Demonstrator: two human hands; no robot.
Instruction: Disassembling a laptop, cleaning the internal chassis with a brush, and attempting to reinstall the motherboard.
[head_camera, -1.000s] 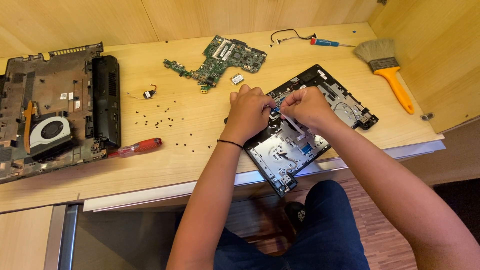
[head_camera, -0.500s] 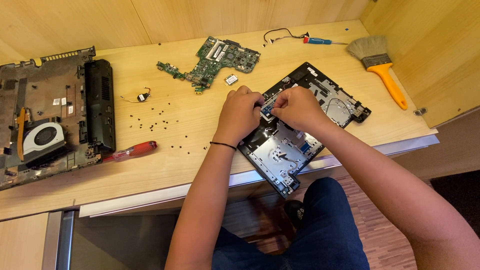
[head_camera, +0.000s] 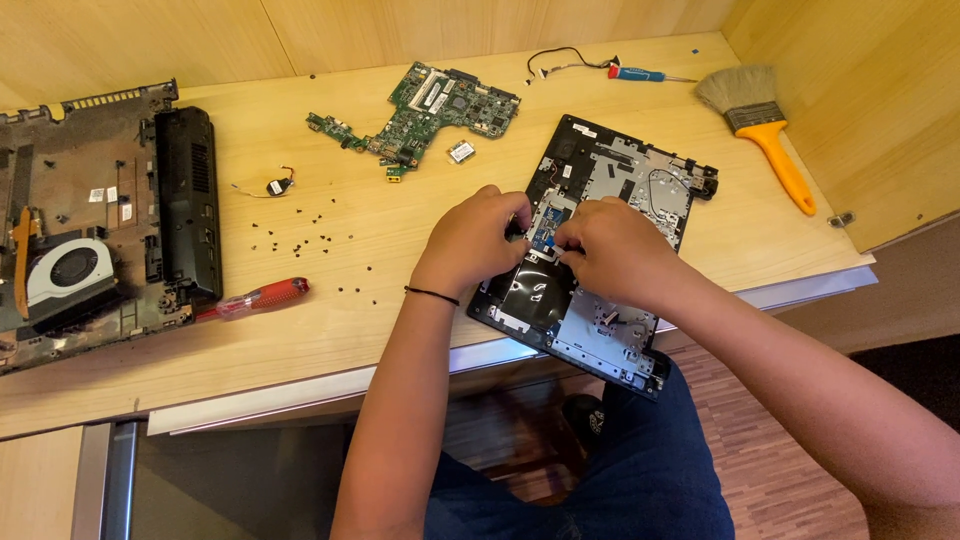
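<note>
Both hands are working on the laptop panel (head_camera: 600, 250), which is overhanging the surface's (head_camera: 330, 330) front edge near its right corner. Left hand (head_camera: 475, 240) and right hand (head_camera: 615, 250) are pinching a small part at the panel's middle, right under the fingertips. Risk: pulling hard is likely tearing that part, or tipping the panel off the edge.

Landmark: laptop panel (head_camera: 610, 215), lying on the desk (head_camera: 300, 330), its near end over the desk edge.
On it: both hands, left hand (head_camera: 478, 240) beside right hand (head_camera: 612, 250).
Behind-left: circuit board (head_camera: 425, 115).
Left: loose screws (head_camera: 300, 235), screwdriver (head_camera: 255, 298), then laptop base (head_camera: 100, 230).
Right: brush (head_camera: 760, 125).
</note>
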